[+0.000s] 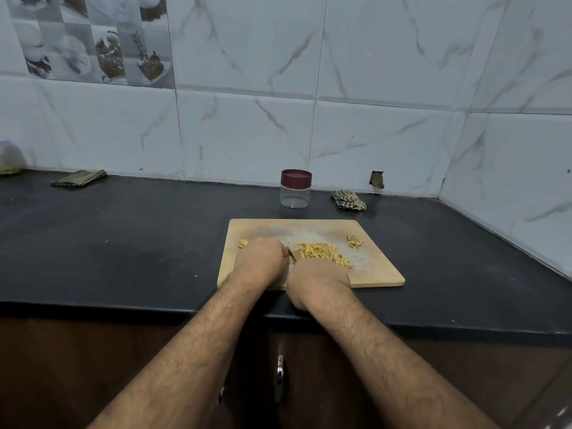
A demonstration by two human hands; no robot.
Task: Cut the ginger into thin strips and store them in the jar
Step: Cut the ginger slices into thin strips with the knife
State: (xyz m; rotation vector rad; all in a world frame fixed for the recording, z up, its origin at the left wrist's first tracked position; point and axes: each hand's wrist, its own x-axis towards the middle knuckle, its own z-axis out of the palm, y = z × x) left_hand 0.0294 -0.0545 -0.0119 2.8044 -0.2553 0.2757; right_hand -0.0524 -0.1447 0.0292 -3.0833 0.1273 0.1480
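On board [371, 274] | right hand [315, 283] grips knife [291, 254] | strips [325, 253] just beyond fingers [339, 270]

head camera, looking forward and down, close over counter [123, 243]

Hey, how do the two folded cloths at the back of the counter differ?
The left cloth lies flat and neatly folded, far from the jar; the right cloth is bunched into a lump close beside the jar. The left looks darker and striped, the right paler and checked. Both rest on the black counter near the wall.
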